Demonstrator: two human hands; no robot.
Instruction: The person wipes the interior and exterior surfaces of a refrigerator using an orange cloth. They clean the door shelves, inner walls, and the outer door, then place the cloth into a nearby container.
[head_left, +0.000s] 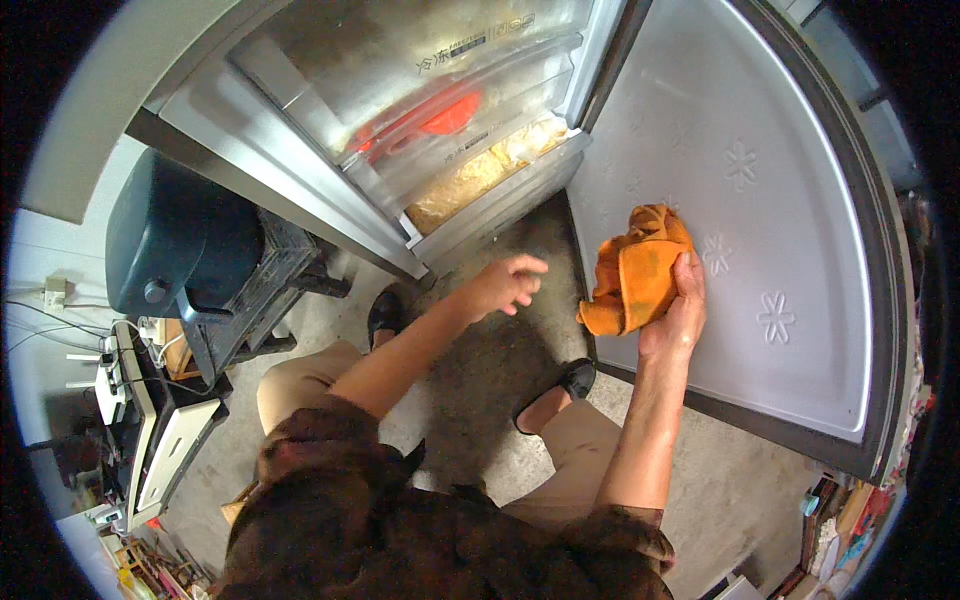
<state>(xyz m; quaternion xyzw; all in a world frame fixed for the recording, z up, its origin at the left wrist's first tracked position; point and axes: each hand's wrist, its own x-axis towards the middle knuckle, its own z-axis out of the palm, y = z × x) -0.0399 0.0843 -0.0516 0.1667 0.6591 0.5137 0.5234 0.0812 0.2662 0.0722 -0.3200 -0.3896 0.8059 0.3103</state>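
My right hand (679, 307) holds a crumpled orange cloth (637, 277) in front of the white inner panel of the open freezer door (720, 217), which has embossed flower shapes. My left hand (514, 285) is empty with fingers spread and slightly curled, above the floor between my feet. Ahead are the translucent freezer drawers; the lowest drawer (502, 202) holds pale yellowish contents in what looks like plastic. A red item (450, 114) shows through the drawer above it.
At the left a dark appliance (187, 232) stands on a dark wooden stool (262, 285), near a white router (111, 390) and cables. My black shoes (577, 379) rest on the concrete floor (465, 390). Assorted items (840, 525) lie on a shelf at the lower right.
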